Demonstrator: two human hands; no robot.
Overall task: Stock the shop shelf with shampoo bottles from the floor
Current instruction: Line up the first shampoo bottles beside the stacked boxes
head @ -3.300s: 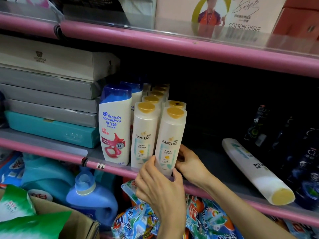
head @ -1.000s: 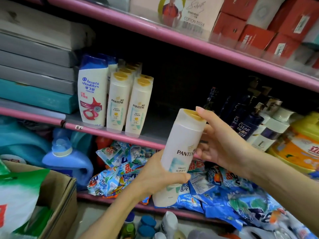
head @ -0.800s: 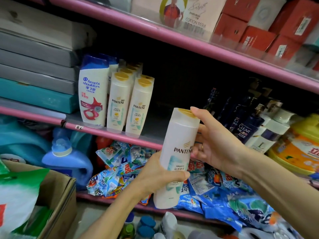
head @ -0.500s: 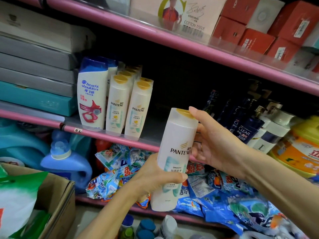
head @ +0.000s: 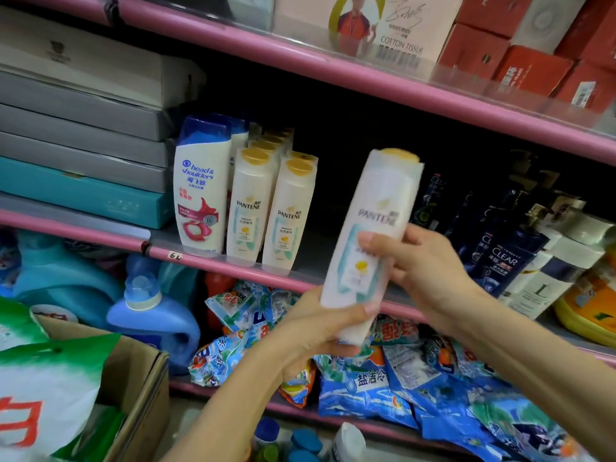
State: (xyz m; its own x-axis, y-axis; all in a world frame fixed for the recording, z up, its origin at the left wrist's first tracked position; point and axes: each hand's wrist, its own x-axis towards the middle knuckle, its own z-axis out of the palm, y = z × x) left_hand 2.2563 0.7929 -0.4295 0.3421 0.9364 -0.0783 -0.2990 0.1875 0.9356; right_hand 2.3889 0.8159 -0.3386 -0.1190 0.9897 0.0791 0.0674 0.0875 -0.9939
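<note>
A white Pantene shampoo bottle (head: 380,208) with a yellow cap is held upright and a little tilted in front of the middle shelf (head: 233,266). My left hand (head: 320,325) grips its bottom end. My right hand (head: 423,265) holds its middle from the right, thumb across the label. Two rows of matching Pantene bottles (head: 288,211) stand on the shelf beside a Head & Shoulders bottle (head: 201,191). A dark gap on the shelf lies right of those rows.
Dark Clear bottles (head: 500,258) crowd the shelf's right end. Flat boxes (head: 83,151) are stacked at the left. Blue detergent jugs (head: 153,318) and sachet packs (head: 383,378) fill the shelf below. A cardboard box (head: 140,405) stands at lower left; bottle caps (head: 300,441) show on the floor.
My right hand slid from the bottle's cap down to its middle. The bottle rose slightly and moved towards the shelf gap, blurred by motion.
</note>
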